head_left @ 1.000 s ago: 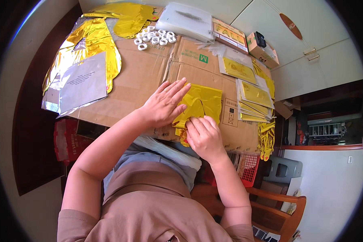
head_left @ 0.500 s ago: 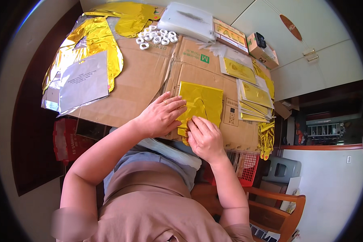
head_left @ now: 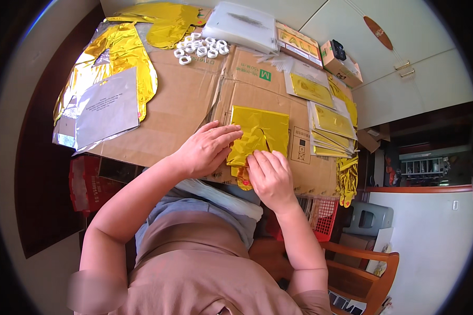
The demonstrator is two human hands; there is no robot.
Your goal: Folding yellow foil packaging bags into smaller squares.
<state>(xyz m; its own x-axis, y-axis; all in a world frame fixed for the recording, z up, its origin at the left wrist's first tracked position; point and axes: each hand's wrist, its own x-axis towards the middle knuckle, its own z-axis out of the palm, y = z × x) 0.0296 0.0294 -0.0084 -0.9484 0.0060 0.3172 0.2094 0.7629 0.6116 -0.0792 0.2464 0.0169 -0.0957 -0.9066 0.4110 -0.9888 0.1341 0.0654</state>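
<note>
A gold foil balloon, folded into a rough square, lies on the flattened cardboard in front of me. A narrow foil tab with a red mark sticks out below its lower left corner. My left hand rests along the square's left edge, its fingers stretched out and lying on the foil. On the lower right part lies my right hand, fingers extended side by side over the foil, the thumb largely hidden. A dark crease runs through the foil just above the right fingertips.
Packed gold foil in clear bags is stacked at the right. Unfolded gold foil balloons and a grey printed bag lie left. Behind are white ribbon rolls, a stack of clear bags and small boxes.
My right hand has shifted slightly right and down, its fingers flatter on the foil. More of the red-marked tab shows below the square. My left hand has stayed almost in place.
</note>
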